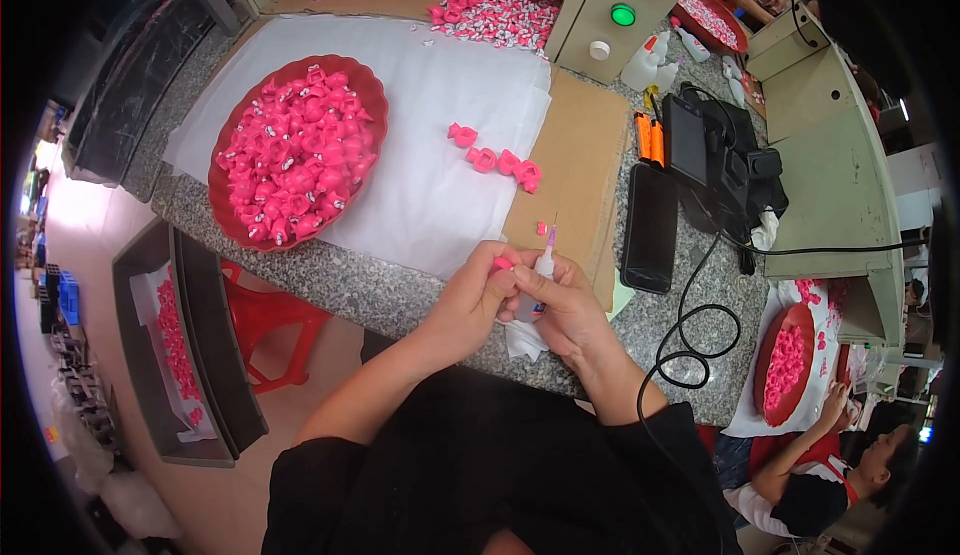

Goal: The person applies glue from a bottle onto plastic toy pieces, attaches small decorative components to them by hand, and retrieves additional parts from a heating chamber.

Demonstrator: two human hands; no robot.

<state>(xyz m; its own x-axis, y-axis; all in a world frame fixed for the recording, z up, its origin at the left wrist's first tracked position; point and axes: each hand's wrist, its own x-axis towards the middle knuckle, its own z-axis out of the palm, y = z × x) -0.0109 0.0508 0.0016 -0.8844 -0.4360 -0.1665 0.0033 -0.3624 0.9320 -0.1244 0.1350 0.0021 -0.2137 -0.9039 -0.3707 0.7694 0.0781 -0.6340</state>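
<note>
Near the table's front edge, my left hand [474, 290] is closed on a small pink plastic part [503, 264], mostly covered by the fingers. My right hand [572, 307] touches it from the other side and grips a white squeeze bottle [545, 264] whose thin needle tip points up. A tiny pink piece [541, 228] lies on the cardboard [580, 145] just beyond the needle. Farther off, a short row of pink parts [483, 159] rests on the white sheet [420, 85]. To the left, a red scalloped bowl [377, 105] is heaped with similar pink parts.
A grey box with buttons [620, 30] stands at the back, beside piles of small pink and white pieces [500, 15]. On the right lie a black phone [650, 227], orange markers [649, 139] and a looping cable [690, 355]. A co-worker [815, 475] sits at lower right.
</note>
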